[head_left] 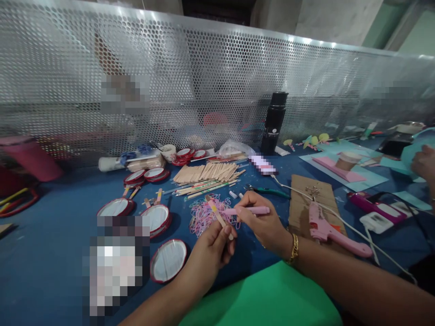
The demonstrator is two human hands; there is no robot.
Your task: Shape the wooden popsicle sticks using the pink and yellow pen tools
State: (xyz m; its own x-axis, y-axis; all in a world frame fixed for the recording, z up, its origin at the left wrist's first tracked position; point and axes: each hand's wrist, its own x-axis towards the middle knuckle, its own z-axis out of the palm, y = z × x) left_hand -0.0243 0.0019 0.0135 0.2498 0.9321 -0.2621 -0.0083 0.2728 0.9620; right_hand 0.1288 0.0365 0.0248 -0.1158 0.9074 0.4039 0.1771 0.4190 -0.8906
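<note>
A flat wooden stick [218, 215] with a yellow patch and a darker upper end is pinched in my left hand [211, 248]. My right hand [263, 222], with a gold bracelet at the wrist, closes round a pink marker [251, 210]. The marker's tip points left and is close to the stick; whether they touch I cannot tell. Beneath both lies a heap of thin coloured bands [200, 213]. Round red-rimmed discs [169, 260] lie left of my left hand, some with sticks attached. Behind the bands is a spread of plain wooden sticks [207, 173].
A black bottle [273, 124] stands by the perforated metal screen [152, 81]. Right are teal-handled pliers [272, 192], cardboard [297, 203], a pink glue gun [335, 233] with a cable, and a purple device [377, 210]. Another person's hand [424, 163] shows at far right.
</note>
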